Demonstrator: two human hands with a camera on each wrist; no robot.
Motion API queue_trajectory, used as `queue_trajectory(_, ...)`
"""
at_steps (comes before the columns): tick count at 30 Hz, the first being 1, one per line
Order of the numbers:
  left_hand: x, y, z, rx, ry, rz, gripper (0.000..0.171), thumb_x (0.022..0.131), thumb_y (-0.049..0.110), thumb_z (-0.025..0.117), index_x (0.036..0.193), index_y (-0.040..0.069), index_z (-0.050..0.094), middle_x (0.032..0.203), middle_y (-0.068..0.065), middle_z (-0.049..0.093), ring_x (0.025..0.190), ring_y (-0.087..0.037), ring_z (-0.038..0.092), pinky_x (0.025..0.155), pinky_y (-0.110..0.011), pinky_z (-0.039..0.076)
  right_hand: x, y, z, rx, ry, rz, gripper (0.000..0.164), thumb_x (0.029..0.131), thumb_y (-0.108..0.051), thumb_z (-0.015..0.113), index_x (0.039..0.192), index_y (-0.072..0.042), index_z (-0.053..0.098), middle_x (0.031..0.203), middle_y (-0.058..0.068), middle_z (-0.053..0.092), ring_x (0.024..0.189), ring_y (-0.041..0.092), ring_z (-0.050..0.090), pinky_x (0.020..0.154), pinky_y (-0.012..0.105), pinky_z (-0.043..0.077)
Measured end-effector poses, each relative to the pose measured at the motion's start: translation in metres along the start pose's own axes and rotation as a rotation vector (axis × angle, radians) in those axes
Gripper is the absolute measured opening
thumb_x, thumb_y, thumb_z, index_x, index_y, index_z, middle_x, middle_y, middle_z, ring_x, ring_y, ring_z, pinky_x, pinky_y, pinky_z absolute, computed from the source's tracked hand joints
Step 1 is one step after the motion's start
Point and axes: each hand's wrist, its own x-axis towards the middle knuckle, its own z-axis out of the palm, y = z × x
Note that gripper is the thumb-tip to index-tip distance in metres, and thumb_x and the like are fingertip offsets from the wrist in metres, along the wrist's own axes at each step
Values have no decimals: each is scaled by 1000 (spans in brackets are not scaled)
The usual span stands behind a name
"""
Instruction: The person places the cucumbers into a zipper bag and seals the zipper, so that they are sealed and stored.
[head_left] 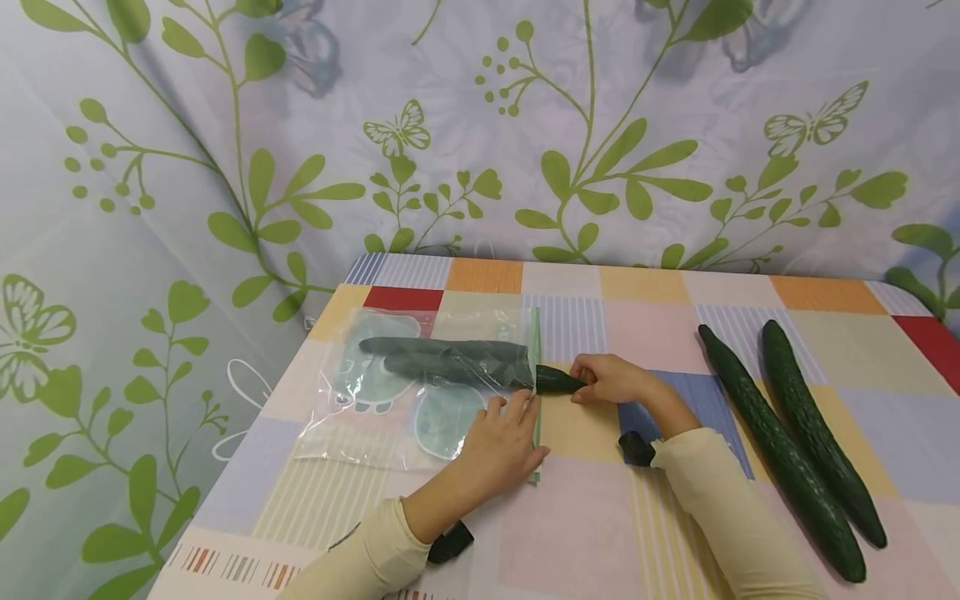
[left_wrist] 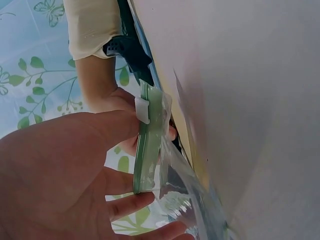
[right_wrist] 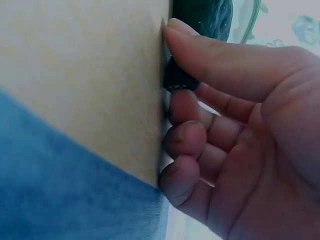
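Cucumber (head_left: pixel 559 380) sat partway in a clear bag (head_left: pixel 360 437)

Head view: the left hand (head_left: pixel 501 440) held the bag's mouth; the right hand (head_left: pixel 615 380) pinched the cucumber's end. Another cucumber (head_left: pixel 442 346) lay inside, two more cucumbers (head_left: pixel 780 450) rightward on the counter (head_left: pixel 570 533).

Left wrist: the hand gripped the bag's green strip (left_wrist: pixel 150 150).

Right wrist: the hand pinched a dark tip (right_wrist: pixel 179 77).

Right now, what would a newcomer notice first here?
Probably the clear plastic bag with a green seal, left of centre on the patchwork tablecloth: the left hand holds the seal while the right hand pinches a dark green cucumber jutting out. Two more dark green cucumbers lie side by side at right, and pale fabric printed with green leaves hangs behind.
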Motion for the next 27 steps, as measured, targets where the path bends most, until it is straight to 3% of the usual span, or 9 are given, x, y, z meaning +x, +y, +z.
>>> queue_trajectory(10, 1, 0, -1, -10, -42, -7, 65, 81, 53, 57, 130, 11, 49, 128, -2, 44, 98, -24, 50, 69, -31, 48, 2, 4, 2, 33, 29, -58, 26, 85, -19, 64, 100, -1, 55, 73, 1, 48, 64, 11, 42, 62, 26, 39)
queue_trajectory(18, 2, 0, -1, -20, -5, 4, 65, 81, 52, 60, 129, 9, 49, 128, -4, 43, 98, -24, 51, 69, -31, 50, 6, 3, 3, 127, 69, -84, 21, 89, -23, 59, 98, -4, 56, 70, 0, 50, 61, 9, 43, 59, 24, 39)
queue_trajectory(22, 2, -1, -2, -32, -14, -1, 65, 81, 51, 60, 128, 8, 50, 127, -5, 43, 96, -25, 52, 67, -30, 50, 6, 1, 3, 158, 12, -71, 20, 91, -23, 55, 96, -4, 56, 71, 2, 52, 62, 10, 44, 58, 25, 39)
queue_trajectory(27, 3, -1, -3, -25, -52, -38, 67, 81, 53, 58, 128, 7, 50, 125, -6, 43, 93, -25, 52, 62, -30, 50, 6, -1, 4, 114, -36, -76, 20, 92, -22, 53, 96, -2, 53, 78, 2, 51, 68, 12, 45, 62, 25, 39)
